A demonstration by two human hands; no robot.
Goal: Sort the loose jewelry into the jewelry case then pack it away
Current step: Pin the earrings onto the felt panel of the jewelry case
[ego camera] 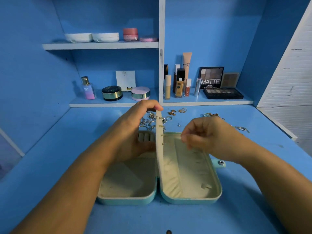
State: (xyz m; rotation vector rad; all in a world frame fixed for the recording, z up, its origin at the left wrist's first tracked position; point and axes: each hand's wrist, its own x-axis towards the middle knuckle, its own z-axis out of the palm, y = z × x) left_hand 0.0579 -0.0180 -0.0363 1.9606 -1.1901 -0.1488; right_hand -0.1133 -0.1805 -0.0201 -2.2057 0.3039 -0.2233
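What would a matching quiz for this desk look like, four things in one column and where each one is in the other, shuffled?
Things:
1 pink jar
2 perfume
3 MATTE palette
4 case flap

Places:
A gripped by the left hand
B top shelf
C lower shelf, right of the divider
D lower shelf, left end

Pairs: 1-B, 2-D, 3-C, 4-A

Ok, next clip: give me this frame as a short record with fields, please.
case: jewelry case open flat on the desk
panel: earring panel upright at the hinge, a few gold earrings on it
left hand: pinches the panel's top edge
right hand: fingers curled beside the panel; grip contents unclear
loose jewelry: scattered on the desk behind the case
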